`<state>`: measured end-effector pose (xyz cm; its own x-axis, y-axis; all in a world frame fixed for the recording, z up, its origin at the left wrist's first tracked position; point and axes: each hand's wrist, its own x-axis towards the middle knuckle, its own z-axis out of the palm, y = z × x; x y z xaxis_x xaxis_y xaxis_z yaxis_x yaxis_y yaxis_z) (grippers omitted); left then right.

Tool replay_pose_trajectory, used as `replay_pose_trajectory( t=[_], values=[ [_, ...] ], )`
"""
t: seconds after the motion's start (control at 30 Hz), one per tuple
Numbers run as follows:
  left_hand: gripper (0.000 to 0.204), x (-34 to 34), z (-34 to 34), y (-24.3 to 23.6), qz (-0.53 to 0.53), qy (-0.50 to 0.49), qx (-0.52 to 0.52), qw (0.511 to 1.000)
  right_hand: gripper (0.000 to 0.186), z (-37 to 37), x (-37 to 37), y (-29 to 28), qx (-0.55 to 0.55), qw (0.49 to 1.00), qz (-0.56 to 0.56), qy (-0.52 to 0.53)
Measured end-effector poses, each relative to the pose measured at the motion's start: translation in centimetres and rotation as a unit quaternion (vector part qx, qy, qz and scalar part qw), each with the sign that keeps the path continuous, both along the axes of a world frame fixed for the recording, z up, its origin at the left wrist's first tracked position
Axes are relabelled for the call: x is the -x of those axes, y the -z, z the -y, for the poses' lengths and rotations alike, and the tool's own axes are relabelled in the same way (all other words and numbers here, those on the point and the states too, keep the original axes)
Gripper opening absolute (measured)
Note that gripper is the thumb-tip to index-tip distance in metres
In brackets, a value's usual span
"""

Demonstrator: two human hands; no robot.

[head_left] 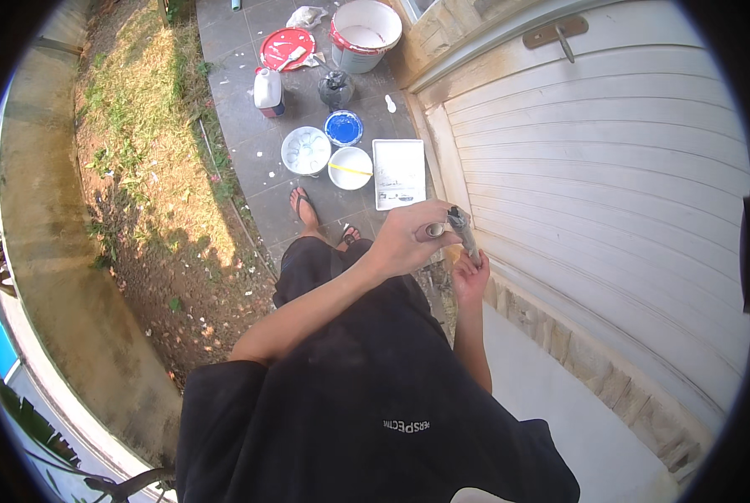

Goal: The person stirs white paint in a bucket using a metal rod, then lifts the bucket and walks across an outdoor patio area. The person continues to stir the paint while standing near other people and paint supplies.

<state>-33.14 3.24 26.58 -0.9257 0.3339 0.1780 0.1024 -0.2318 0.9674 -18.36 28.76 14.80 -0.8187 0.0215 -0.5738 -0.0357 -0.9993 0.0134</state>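
My left hand (pixel 404 239) grips a pale, tube-like roll (pixel 432 230) in front of my body, its fingers partly hiding what else they hold. A long, crumpled grey object (pixel 467 233) hangs beside it at a slant; I cannot make out what it is. My right hand (pixel 469 272) has its fingers closed on the lower end of that grey object. Beyond my hands on the tiles lie a white paint tray (pixel 399 153), a white bucket (pixel 306 142), a white container with a yellow strip (pixel 345 159) and a blue lid (pixel 343 127).
A large bucket (pixel 354 50), red lid with a brush (pixel 278 42), white jug (pixel 267 84) and dark bag (pixel 335 94) stand farther back. A white door (pixel 593 184) is at my right; grass (pixel 148 126) and a low wall (pixel 81 293) run along my left.
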Motion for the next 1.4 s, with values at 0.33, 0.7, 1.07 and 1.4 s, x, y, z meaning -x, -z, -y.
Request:
replay_pose_trajectory(
  t=[0.33, 0.7, 1.07, 1.4],
  values=[
    [0.044, 4.6, 5.1, 15.4, 0.505, -0.019, 0.040, 0.862, 0.037, 1.6, 6.2, -7.3, -0.486, 0.827, 0.268, -0.091],
    [0.044, 3.0, 0.8, 22.5, 0.613, -0.048, 0.020, 0.789, 0.046, 11.1, 15.0, -1.9, -0.692, 0.478, -0.120, -0.527],
    [0.031, 5.5, -10.0, 41.4, 0.665, -0.217, 0.068, 0.711, 0.060, 3.9, 23.1, 14.0, -0.192, 0.701, 0.288, -0.624],
    [0.067, 5.6, -9.5, 60.4, 0.627, -0.396, 0.236, 0.629, 0.056, 3.0, 27.6, 33.3, -0.366, 0.503, 0.227, -0.749]
  ],
)
